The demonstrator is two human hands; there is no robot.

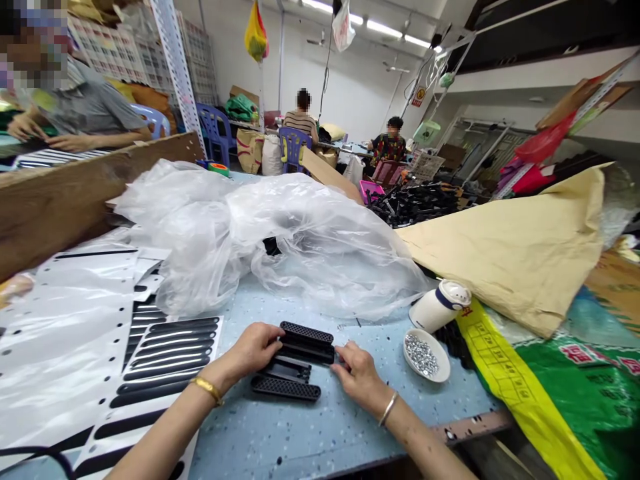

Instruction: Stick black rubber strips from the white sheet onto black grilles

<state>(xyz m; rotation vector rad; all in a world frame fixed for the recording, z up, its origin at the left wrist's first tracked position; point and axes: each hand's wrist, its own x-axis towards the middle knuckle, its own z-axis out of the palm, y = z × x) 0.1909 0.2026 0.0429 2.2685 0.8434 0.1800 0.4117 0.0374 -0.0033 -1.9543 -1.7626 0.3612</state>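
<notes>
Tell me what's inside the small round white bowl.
The small round white bowl holds a heap of tiny, shiny silver pieces, with its bare inner wall showing on one side. Whatever lies beneath the top layer is covered.

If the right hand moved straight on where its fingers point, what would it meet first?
Probably the black piece just before it, which the right hand may already touch.

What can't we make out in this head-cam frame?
All in the head view:
Left hand and right hand: curled fingertips, hidden by the hands themselves.
Black part between them: underside, turned away from the camera.
Silver bits in the bowl: exact shape, too small.
Dark thing under the plastic sheeting: identity, veiled by film.
White sheet: left side, cut by the left edge.
</notes>
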